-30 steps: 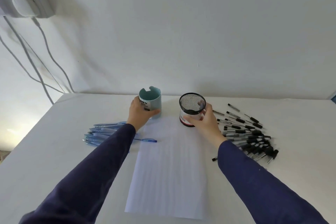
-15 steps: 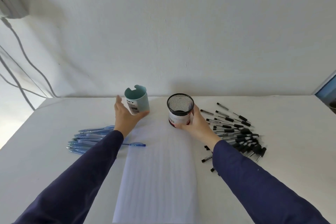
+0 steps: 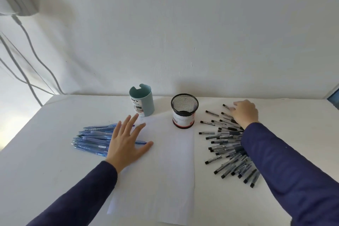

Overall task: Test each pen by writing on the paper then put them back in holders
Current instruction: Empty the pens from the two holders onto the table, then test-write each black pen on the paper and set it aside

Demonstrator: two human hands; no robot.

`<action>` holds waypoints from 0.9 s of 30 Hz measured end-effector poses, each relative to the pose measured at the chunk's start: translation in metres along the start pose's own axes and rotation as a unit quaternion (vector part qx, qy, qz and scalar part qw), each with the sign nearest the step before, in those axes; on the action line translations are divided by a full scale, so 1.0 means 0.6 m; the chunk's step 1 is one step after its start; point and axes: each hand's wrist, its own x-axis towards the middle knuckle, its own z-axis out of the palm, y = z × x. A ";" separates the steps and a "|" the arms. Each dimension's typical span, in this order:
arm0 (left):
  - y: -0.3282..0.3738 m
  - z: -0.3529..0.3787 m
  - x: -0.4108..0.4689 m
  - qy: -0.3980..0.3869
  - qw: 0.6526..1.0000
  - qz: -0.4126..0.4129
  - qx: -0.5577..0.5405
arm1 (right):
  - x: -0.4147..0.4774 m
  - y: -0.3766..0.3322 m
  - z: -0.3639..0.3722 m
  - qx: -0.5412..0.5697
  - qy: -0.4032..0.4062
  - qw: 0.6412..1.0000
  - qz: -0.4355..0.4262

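Plain white wall (image 3: 183,24) behind, white worktop (image 3: 45,152) butted against it. Grey wall-mounted box (image 3: 14,0) top left, pale cables (image 3: 36,57) running down behind the worktop's left corner. Brighter light at left; blue strip (image 3: 334,97) far right.

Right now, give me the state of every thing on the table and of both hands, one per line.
Teal holder: upright, no pens sticking out.
Mesh holder: upright, no pens sticking out.
Paper: flat, no marks visible.
Blue pens: lying piled left of the paper.
Black pens: lying scattered right of the paper.
Left hand: open, fingers spread, holding nothing.
Right hand: on the black pens; grip unclear.
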 end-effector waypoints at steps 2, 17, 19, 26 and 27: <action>-0.016 -0.005 0.001 -0.009 1.000 -0.013 0.016 | 0.003 0.003 0.003 -0.038 0.001 0.999 0.004; -0.048 -0.019 -0.017 -0.031 0.975 0.219 0.001 | -0.033 -0.059 -0.072 0.255 0.121 0.957 -0.073; -0.038 -0.015 -0.020 -0.009 0.975 0.221 -0.009 | -0.068 -0.077 -0.079 0.287 0.120 0.946 -0.091; -0.021 0.000 -0.028 0.029 0.974 0.221 -0.040 | -0.187 -0.120 -0.085 0.326 0.113 0.920 -0.187; -0.022 0.000 -0.030 0.025 0.974 0.221 -0.050 | -0.202 -0.126 -0.084 0.337 0.104 0.915 -0.198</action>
